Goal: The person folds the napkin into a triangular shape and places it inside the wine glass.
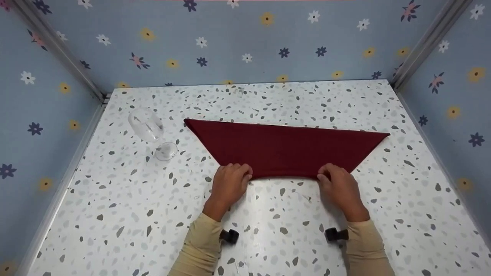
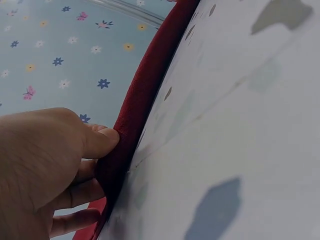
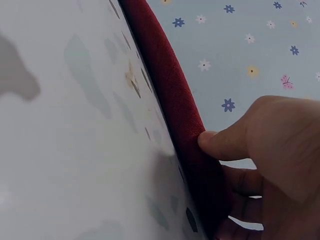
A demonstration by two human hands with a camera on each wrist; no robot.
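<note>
A dark red cloth napkin [image 1: 284,149], folded into a trapezoid, lies on the speckled tabletop with its long side away from me. Its near edge is pinched at the left end by my left hand [image 1: 230,188], thumb on the fold. At the right end, my right hand [image 1: 341,189] pinches the same edge in the same way. Close up in the left wrist view, the napkin [image 2: 145,80] shows a rounded fold between thumb and fingers. The right wrist view shows the fold of the napkin [image 3: 172,85] under the right thumb, with the fingers partly hidden behind it.
A clear stemmed glass [image 1: 166,151] stands left of the napkin, its bowl leaning up-left in the view. Blue flowered panels [image 1: 245,42] wall the white speckled table [image 1: 115,230] at the back and both sides. Each sleeve carries a small black wrist device [image 1: 230,236].
</note>
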